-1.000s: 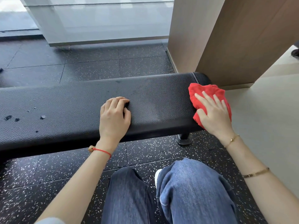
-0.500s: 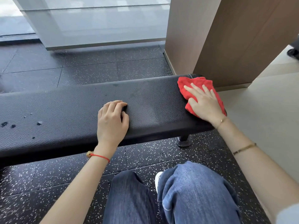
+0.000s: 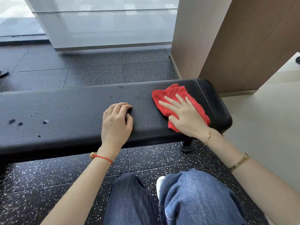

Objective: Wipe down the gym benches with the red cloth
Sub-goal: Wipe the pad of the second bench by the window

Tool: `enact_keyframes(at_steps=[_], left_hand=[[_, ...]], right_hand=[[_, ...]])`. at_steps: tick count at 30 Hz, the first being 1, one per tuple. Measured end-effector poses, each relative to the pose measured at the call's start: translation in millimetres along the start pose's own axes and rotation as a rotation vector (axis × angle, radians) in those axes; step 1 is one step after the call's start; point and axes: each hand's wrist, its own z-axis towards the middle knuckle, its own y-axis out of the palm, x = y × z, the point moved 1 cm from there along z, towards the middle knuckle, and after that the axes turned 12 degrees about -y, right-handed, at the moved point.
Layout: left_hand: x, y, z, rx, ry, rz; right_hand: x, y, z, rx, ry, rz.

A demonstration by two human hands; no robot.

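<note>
Gym floor of dark rubber tiles (image 3: 90, 73) flecked with white, bounded at the back by a frosted glass panel (image 3: 103, 25) and at the right by a wood-faced column (image 3: 240, 43) beside a pale floor (image 3: 263, 120). A black padded gym bench, the surface (image 3: 68, 111), runs across the view from the left edge to its rounded right end, where one black foot (image 3: 186, 146) of its frame stands on the tiles. I kneel or crouch before it; my knees in blue jeans (image 3: 194, 197) fill the lower middle, with a white shoe tip (image 3: 159, 184) between them.

My right hand (image 3: 185, 116) lies flat on the red cloth (image 3: 175, 95), fingers straight and spread, pressing the cloth onto the surface near its right end. The cloth is crumpled and shows beyond my fingertips and along both sides of my hand. Thin gold bracelets (image 3: 238, 161) circle that wrist and forearm.

My left hand (image 3: 116, 122) rests on the surface near its front edge, left of the cloth and apart from it, fingers curled under against the padding and holding nothing. A red string bracelet (image 3: 103, 158) crosses that wrist.

Several dark wet spots (image 3: 19, 123) mark the surface at far left, well apart from both hands.
</note>
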Motion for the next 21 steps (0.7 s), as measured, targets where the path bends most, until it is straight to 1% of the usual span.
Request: enact_keyframes(at_steps=[2,4,7,9,10,12,15,17,19,21], left_hand=[[-1,-1,1,-0.013,0.001,-0.010],[-1,-4,2,-0.029,0.003,-0.023],[1,-8,3,-0.061,0.025,-0.036],[0,-11,3,-0.075,0.035,-0.031],[-1,-14,2,-0.069,0.040,-0.021],[-6,-19,1,-0.045,0.047,0.004],[-19,-27,0,-0.014,0.030,0.025],[-31,-34,-1,0.005,0.011,0.040],[-43,-42,0,0.022,-0.011,0.056],[-55,-48,0,0.038,-0.031,0.072]], right_hand=[[9,-5,-10,-0.002,0.029,0.019],[27,-10,-1,0.012,0.119,0.007],[41,-14,38,0.029,0.274,-0.011],[32,-10,64,0.017,0.292,-0.009],[21,-7,73,0.008,0.264,-0.003],[-6,2,79,-0.005,0.149,0.011],[-46,13,57,-0.047,-0.081,0.009],[-56,15,33,-0.068,-0.172,0.006],[-50,12,18,-0.059,-0.167,0.010],[-36,7,22,-0.031,-0.089,0.019]])
